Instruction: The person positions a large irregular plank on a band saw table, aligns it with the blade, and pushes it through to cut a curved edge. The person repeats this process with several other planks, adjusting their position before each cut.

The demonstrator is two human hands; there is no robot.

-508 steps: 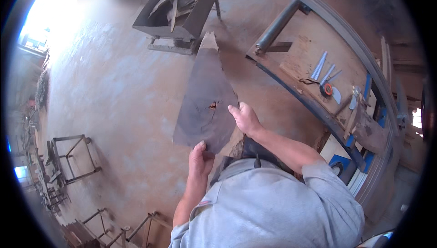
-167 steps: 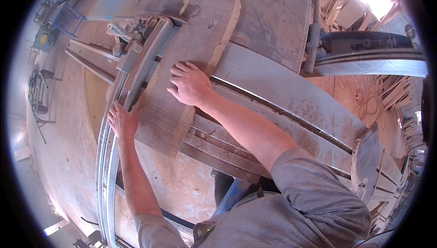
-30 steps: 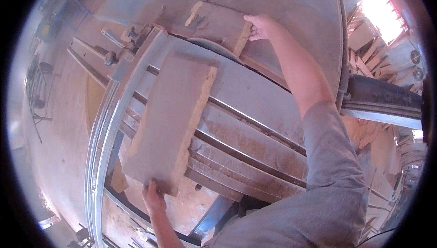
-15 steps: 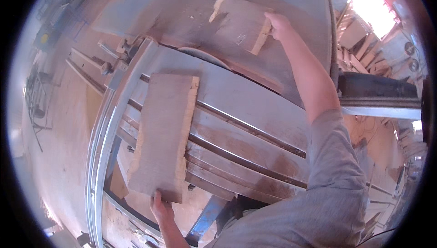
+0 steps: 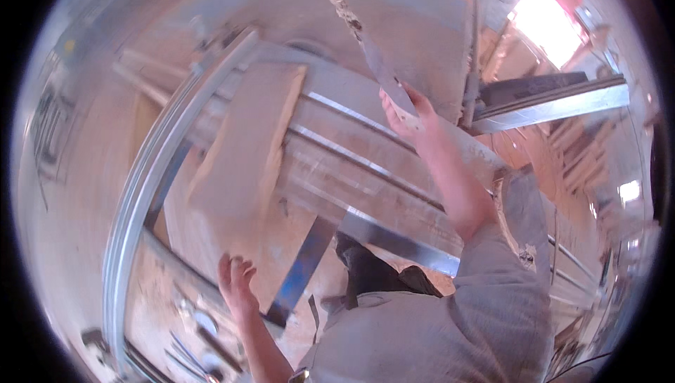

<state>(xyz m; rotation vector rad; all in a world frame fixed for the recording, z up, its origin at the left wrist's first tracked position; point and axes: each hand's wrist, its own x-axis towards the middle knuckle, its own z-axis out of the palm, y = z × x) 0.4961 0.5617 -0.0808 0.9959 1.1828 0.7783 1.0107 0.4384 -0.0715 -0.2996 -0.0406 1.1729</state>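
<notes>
My right hand [image 5: 415, 116] grips a short wooden offcut [image 5: 373, 52], raised above the saw table and seen nearly edge-on. Its far end has a rough, bark-like edge. On the slotted metal sliding table [image 5: 351, 144] lies a longer wooden board [image 5: 242, 137] with pale, uneven live edges; its near end is blurred. My left hand [image 5: 239, 281] is just short of that near end, its fingers apart and slightly bent, touching nothing that I can see. Beyond the board the round saw blade [image 5: 308, 47] shows as a blurred dark arc.
A long metal fence rail [image 5: 133, 221] runs along the left. At the right a metal beam [image 5: 555, 105] juts out from the table. Stacked timber [image 5: 580, 147] stands beyond it. Below the table is a blue metal leg [image 5: 299, 274].
My right hand has drawn the offcut nearer and turned it from flat to edge-on. My left hand has come off the long board and opened. The view has shifted.
</notes>
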